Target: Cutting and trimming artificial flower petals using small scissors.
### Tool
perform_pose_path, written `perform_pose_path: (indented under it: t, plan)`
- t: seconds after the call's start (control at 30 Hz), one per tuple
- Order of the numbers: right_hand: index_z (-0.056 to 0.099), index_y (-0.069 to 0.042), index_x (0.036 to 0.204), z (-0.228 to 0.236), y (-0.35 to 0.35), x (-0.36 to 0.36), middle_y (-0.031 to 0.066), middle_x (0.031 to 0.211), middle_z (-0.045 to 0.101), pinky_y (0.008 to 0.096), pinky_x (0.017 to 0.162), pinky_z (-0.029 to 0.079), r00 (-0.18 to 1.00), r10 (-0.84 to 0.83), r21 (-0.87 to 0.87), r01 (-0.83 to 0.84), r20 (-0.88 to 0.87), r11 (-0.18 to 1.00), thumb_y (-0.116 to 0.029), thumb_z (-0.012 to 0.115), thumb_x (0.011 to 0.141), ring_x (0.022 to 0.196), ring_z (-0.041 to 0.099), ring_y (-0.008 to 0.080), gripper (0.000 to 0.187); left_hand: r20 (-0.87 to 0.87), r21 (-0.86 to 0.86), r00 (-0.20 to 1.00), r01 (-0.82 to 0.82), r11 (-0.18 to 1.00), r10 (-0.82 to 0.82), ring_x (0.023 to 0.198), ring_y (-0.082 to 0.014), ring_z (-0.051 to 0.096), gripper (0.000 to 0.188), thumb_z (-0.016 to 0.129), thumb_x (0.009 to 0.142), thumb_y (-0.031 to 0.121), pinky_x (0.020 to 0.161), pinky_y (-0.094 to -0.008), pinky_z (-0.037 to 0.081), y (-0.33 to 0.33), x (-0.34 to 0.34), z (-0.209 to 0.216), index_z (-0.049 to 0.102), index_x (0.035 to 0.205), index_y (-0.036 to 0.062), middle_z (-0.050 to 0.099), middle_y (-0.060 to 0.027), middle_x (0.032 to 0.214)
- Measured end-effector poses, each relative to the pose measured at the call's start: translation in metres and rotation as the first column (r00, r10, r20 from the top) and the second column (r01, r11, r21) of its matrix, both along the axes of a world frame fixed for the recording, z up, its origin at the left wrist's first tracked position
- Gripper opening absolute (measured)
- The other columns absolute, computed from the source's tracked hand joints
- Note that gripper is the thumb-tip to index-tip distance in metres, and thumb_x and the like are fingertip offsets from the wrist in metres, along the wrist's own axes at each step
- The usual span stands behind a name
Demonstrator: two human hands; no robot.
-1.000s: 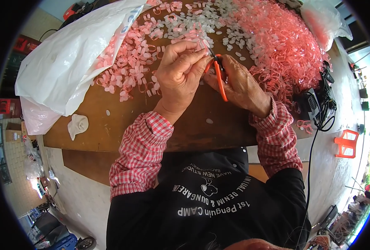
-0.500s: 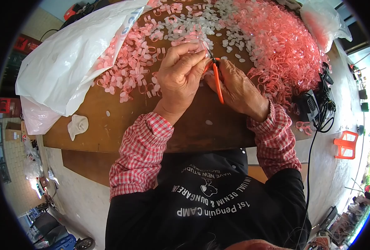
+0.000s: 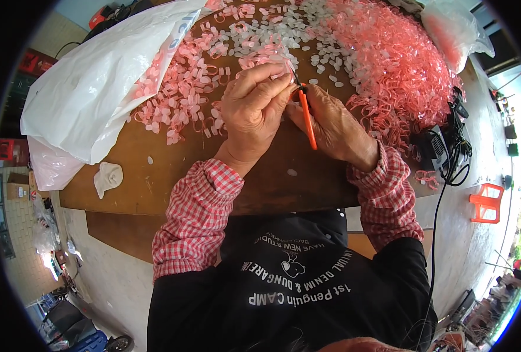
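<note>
My left hand (image 3: pixel 253 105) is closed in a pinch on a small pink translucent plastic piece (image 3: pixel 277 61), partly hidden by the fingers. Close beside it, my right hand (image 3: pixel 334 120) grips small nippers with orange handles (image 3: pixel 307 120) and thin dark jaws. The jaws point up at the pinched fingertips; whether they touch the piece is too small to tell. Beyond my hands lie many loose pink plastic pieces (image 3: pixel 181 97) and whitish oval discs (image 3: pixel 272 32). A large heap of clear pink plastic loops (image 3: pixel 398 64) covers the right of the brown table (image 3: pixel 172 182).
A big white plastic bag (image 3: pixel 108 76) lies across the table's left. Near it is a crumpled pale cloth (image 3: pixel 108 178). At the right edge sit a black adapter and cables (image 3: pixel 448 146), one hanging past the edge. A clear bag (image 3: pixel 457 29) stands far right; an orange stool (image 3: pixel 487 203) is beyond.
Both hands stay nearly in place. The nippers' handles have drawn closer together, and the jaws have shifted slightly at my left fingertips.
</note>
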State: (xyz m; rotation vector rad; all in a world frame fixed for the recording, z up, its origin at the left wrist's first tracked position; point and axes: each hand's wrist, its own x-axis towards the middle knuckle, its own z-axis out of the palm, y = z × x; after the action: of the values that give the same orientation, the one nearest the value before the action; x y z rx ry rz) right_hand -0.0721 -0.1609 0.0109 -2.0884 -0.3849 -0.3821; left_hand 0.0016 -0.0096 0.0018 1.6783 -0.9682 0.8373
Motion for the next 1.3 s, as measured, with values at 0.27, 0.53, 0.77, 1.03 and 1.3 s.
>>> perform_pose_path:
  t: [0.27, 0.53, 0.77, 1.03, 1.3]
  plan:
    - [0.051, 0.002, 0.087, 0.001, -0.004, -0.001, 0.0179, 0.064, 0.055, 0.0423, 0.053, 0.042, 0.994, -0.079, -0.139, 0.068, -0.073, 0.988, -0.018, 0.055, 0.096, 0.057, 0.054, 0.0378, 0.023, -0.03, 0.009, 0.999, 0.013, 1.0, -0.012, 0.081, -0.0204, 0.065, 0.02, 0.077, 0.075, 0.007, 0.069, -0.0307, 0.049, 0.0, 0.002, -0.003, 0.071, 0.094, 0.0072, 0.069, -0.0042, 0.097]
    - [0.054, 0.001, 0.078, -0.001, -0.003, -0.001, 0.0093, 0.055, 0.054, 0.0336, 0.045, 0.041, 0.981, -0.146, -0.119, 0.131, -0.127, 0.984, -0.022, 0.056, 0.096, 0.046, 0.055, 0.0179, 0.03, -0.131, -0.113, 0.984, 0.103, 0.988, -0.118, 0.082, -0.0149, 0.065, 0.015, 0.074, 0.081, 0.006, 0.067, -0.0269, 0.051, 0.0, 0.003, -0.002, 0.071, 0.095, 0.005, 0.068, -0.0063, 0.098]
    - [0.065, -0.002, 0.095, 0.014, -0.012, 0.006, 0.0004, 0.073, 0.064, 0.0192, 0.047, 0.041, 0.946, -0.192, 0.381, 0.284, -0.263, 0.88, -0.022, 0.063, 0.094, 0.052, 0.05, 0.0032, 0.02, -0.673, -0.418, 0.602, 0.171, 0.892, -0.431, 0.067, -0.0054, 0.059, 0.014, 0.068, 0.09, 0.01, 0.053, -0.0176, 0.047, 0.006, -0.007, 0.013, 0.07, 0.1, 0.0023, 0.067, -0.0037, 0.091]
    - [0.065, -0.003, 0.103, 0.013, -0.006, 0.004, -0.0013, 0.08, 0.065, 0.0189, 0.055, 0.044, 0.956, -0.069, 0.515, 0.214, -0.286, 0.83, -0.016, 0.068, 0.09, 0.062, 0.052, 0.003, 0.019, -0.71, -0.418, 0.478, 0.304, 0.856, -0.517, 0.062, -0.0073, 0.06, 0.014, 0.066, 0.091, 0.01, 0.053, -0.0196, 0.048, 0.004, -0.016, 0.019, 0.069, 0.1, 0.0001, 0.068, -0.005, 0.084]
    - [0.057, 0.001, 0.087, 0.015, -0.016, 0.01, 0.0159, 0.071, 0.061, 0.0363, 0.053, 0.049, 0.917, -0.27, -0.221, 0.34, 0.295, 0.914, -0.018, 0.075, 0.078, 0.055, 0.061, 0.0259, 0.028, -0.435, -0.019, 0.878, 0.213, 0.977, -0.2, 0.063, -0.0077, 0.061, 0.007, 0.064, 0.088, -0.001, 0.054, -0.0221, 0.048, -0.001, -0.011, 0.004, 0.067, 0.094, -0.0006, 0.067, -0.0064, 0.078]
